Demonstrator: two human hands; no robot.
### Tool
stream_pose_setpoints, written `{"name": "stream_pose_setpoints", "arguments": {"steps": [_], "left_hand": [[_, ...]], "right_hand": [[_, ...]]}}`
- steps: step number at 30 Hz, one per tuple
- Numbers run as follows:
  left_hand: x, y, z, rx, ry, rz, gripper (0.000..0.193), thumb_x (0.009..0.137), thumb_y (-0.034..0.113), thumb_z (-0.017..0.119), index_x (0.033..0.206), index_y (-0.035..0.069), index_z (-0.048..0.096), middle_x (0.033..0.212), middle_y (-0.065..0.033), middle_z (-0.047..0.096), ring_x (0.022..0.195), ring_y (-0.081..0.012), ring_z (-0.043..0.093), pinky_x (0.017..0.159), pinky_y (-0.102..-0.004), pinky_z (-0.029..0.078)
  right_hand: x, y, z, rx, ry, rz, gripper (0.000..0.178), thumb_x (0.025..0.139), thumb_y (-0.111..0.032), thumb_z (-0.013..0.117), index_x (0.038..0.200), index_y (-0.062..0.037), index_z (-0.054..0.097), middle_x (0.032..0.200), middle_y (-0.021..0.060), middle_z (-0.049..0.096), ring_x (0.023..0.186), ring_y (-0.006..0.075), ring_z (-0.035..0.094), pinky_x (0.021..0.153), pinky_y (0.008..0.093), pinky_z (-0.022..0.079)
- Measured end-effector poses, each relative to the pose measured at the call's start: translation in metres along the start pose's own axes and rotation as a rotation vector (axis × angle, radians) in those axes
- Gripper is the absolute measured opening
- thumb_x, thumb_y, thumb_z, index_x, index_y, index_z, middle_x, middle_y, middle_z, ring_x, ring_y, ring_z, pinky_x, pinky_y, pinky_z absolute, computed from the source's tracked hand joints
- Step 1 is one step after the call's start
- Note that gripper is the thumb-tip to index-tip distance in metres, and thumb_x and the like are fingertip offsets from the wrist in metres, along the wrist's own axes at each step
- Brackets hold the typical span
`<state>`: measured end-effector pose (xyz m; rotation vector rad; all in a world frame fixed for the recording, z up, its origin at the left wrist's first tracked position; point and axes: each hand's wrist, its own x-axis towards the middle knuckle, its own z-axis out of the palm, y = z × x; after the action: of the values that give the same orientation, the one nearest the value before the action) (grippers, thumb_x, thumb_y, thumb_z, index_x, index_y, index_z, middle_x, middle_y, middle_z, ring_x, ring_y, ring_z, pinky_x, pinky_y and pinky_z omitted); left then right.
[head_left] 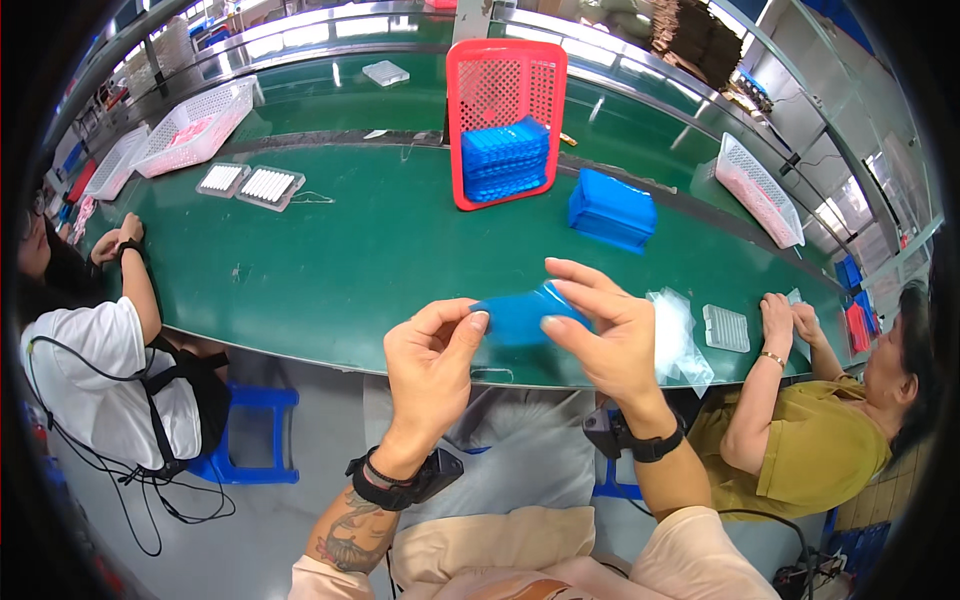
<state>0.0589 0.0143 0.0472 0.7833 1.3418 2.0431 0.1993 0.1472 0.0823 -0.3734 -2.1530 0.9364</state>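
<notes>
A thin blue plastic piece point(515, 318), slightly smeared by motion, is stretched between my two hands above the near edge of the green table. My left hand point(432, 358) pinches its left end between thumb and forefinger. At its right end, the thumb and fingers of my right hand point(622, 340) grip it, the forefinger and thumb lying on its face. Beyond my hands, a block of stacked blue pieces point(612, 210) lies on the table. A red perforated basket point(507, 85) stands upright behind, holding another blue stack point(505, 160).
Clear plastic bags point(678, 335) and a white ribbed tray point(726, 328) lie right of my hands. Two trays with white rods point(268, 186) sit at the left. White baskets point(195, 125) stand far left and right. A co-worker point(110, 370) sits at each side.
</notes>
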Motion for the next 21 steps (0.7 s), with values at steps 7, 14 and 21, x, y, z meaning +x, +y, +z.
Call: {"name": "stream_pose_setpoints", "arguments": {"steps": [7,14,21], "left_hand": [[-0.01,0.002,0.008,0.114,-0.035,0.033,0.008,0.085,-0.001,0.069,0.093,-0.001,0.072,0.085,-0.0056,0.069,0.076,-0.0101,0.06,0.07,-0.0239,0.048],[-0.016,0.002,0.019,0.091,-0.096,0.016,0.009,0.083,-0.002,0.069,0.092,-0.002,0.072,0.083,-0.0067,0.069,0.075,-0.0102,0.059,0.07,-0.0242,0.048],[-0.014,0.016,-0.053,0.44,0.137,0.15,0.005,0.084,-0.003,0.065,0.089,-0.005,0.067,0.081,-0.0027,0.063,0.076,-0.0085,0.055,0.07,-0.0226,0.044]], "right_hand": [[-0.017,-0.024,0.013,0.698,-0.124,0.479,0.042,0.087,-0.015,0.071,0.125,-0.0003,0.058,0.102,0.0109,0.063,0.073,0.0154,0.063,0.069,0.0251,0.051],[-0.032,-0.011,0.032,0.42,0.164,0.069,0.023,0.082,-0.007,0.076,0.104,-0.0008,0.071,0.104,0.0132,0.068,0.083,0.0196,0.067,0.077,0.0287,0.053],[-0.047,-0.005,-0.007,0.707,0.418,0.392,0.014,0.095,-0.01,0.06,0.097,0.0036,0.064,0.094,0.0132,0.07,0.079,0.0171,0.068,0.072,0.0298,0.057]]}}
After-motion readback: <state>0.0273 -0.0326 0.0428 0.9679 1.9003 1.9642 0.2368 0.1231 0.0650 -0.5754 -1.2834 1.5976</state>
